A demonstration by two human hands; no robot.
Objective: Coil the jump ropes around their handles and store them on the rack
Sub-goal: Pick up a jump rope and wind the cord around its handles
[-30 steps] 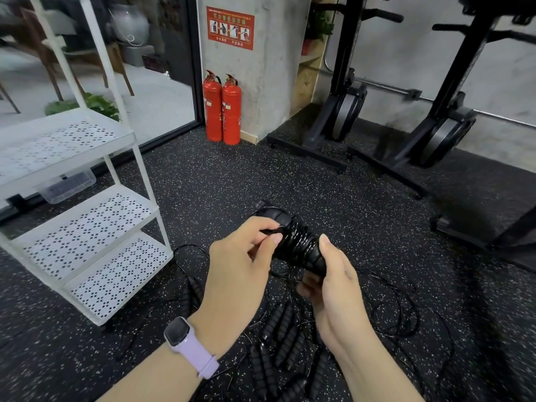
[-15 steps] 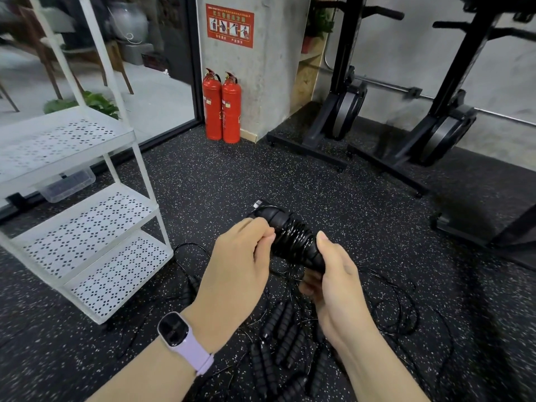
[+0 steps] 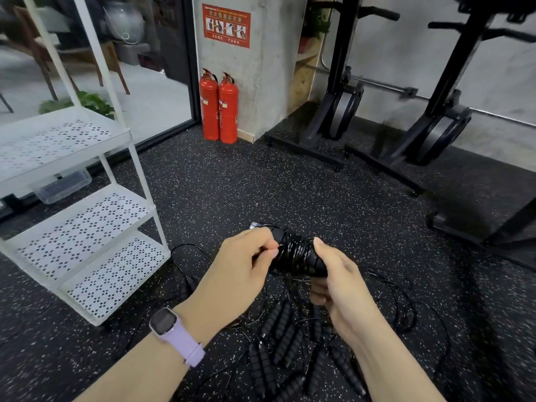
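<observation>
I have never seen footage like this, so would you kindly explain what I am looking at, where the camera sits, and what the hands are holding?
There is no machine here: a person wears a wide-angle camera on the head, looking forward and down at their own bare hands. The right hand grips a pair of black jump rope handles with cord coiled round them. The left hand, with a lilac watch on its wrist, pinches the cord at the bundle. Below, on the speckled rubber floor, lie more ropes, loose and tangled. The white rack stands at the left. Two red fire extinguishers stand by the concrete pillar, with black gym frames at the right.
</observation>
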